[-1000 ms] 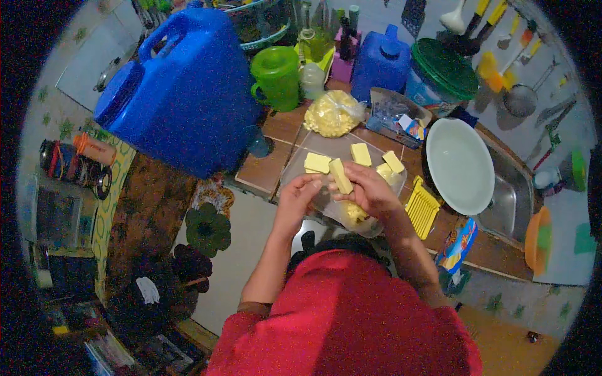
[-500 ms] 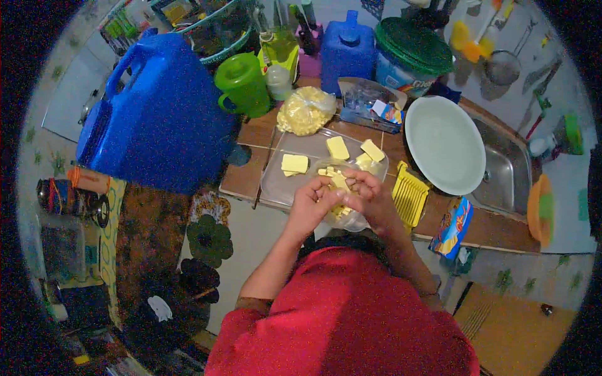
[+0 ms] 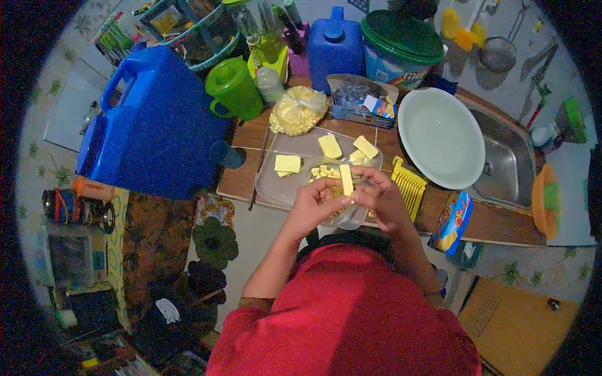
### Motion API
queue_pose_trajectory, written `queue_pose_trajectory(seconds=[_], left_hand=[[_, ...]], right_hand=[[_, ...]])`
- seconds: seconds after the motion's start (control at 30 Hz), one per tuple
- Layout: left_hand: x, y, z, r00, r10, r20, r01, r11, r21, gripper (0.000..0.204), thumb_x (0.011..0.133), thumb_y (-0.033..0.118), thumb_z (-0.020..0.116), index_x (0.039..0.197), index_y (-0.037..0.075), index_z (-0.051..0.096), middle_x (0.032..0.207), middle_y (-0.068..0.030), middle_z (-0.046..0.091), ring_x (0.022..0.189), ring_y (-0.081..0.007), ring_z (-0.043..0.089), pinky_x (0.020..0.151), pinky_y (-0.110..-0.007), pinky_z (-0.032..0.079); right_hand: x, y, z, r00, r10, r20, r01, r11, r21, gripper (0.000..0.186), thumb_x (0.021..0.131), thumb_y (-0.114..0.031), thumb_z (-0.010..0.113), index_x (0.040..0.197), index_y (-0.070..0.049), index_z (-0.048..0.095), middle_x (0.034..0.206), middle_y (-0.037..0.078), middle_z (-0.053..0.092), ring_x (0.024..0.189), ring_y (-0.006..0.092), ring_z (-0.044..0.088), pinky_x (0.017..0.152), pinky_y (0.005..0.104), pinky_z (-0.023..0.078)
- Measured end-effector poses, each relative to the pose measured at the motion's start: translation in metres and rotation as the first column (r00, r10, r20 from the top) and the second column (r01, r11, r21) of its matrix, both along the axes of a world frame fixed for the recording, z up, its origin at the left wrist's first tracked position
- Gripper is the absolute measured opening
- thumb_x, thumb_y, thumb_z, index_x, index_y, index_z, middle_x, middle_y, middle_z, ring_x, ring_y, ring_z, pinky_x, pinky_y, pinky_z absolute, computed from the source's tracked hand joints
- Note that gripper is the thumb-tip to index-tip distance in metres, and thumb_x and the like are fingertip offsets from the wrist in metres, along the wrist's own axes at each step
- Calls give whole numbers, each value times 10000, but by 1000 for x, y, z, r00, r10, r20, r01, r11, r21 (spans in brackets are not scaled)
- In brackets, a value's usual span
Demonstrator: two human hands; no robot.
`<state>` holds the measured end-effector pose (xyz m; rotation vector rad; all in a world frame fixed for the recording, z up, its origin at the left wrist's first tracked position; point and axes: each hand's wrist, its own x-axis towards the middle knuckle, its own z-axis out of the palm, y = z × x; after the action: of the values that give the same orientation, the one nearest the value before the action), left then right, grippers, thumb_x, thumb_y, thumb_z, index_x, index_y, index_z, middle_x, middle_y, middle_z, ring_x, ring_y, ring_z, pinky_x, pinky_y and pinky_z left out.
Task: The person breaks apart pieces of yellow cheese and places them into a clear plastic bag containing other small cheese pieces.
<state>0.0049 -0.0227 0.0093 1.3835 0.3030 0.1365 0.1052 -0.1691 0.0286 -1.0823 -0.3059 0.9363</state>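
Observation:
Upright between my two hands stands a pale yellow stick (image 3: 346, 180), which looks like cheese. My left hand (image 3: 315, 202) pinches it near its lower end with thumb and fingers. My right hand (image 3: 381, 195) closes on its other side, thumb at the lower end. Small yellow cubes (image 3: 325, 171) lie below in a clear plastic bag or container, partly hidden by my hands. On the clear tray (image 3: 266, 182) rest stacked yellow slabs (image 3: 288, 164), a single block (image 3: 330, 146) and further blocks (image 3: 365, 146) at its right side.
A tied bag of yellow cubes (image 3: 298, 111) sits behind the tray. A yellow slotted rack (image 3: 409, 191), a pale oval basin (image 3: 441, 138) and a blue packet (image 3: 451, 222) stand to the right, before the sink (image 3: 501, 160). Left are a green pitcher (image 3: 235, 89) and large blue jug (image 3: 153, 125).
The yellow stick has been raised upright between my fingers. My right hand has opened slightly away from the left. The view has shifted a little.

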Motion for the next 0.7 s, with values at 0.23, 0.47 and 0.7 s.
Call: queue_pose_trajectory(seconds=[0.23,0.47,0.7], left_hand=[[0,0,2,998,-45,-31,46,999,24,333,751,133,689,1045,21,576,653,76,486,567,-14,424,499,-167,331],[-1,-2,1,998,-69,-8,69,997,30,374,745,115,686,1089,12,578,687,75,522,589,-12,442,515,-164,343],[1,-2,1,992,-126,16,126,992,-14,374,756,107,661,1105,6,571,709,53,569,579,-13,462,497,-162,352]], right_hand=[[-1,-3,15,998,46,53,-43,998,-55,549,693,34,647,1197,5,433,1166,112,477,1018,204,535,861,326,463],[3,-7,9,989,87,121,-82,996,-45,587,673,46,663,1209,-23,433,1165,76,455,935,177,551,811,317,488],[4,-7,12,994,110,28,-111,993,32,618,648,60,659,1214,-24,426,1159,79,447,961,182,549,814,316,489]])
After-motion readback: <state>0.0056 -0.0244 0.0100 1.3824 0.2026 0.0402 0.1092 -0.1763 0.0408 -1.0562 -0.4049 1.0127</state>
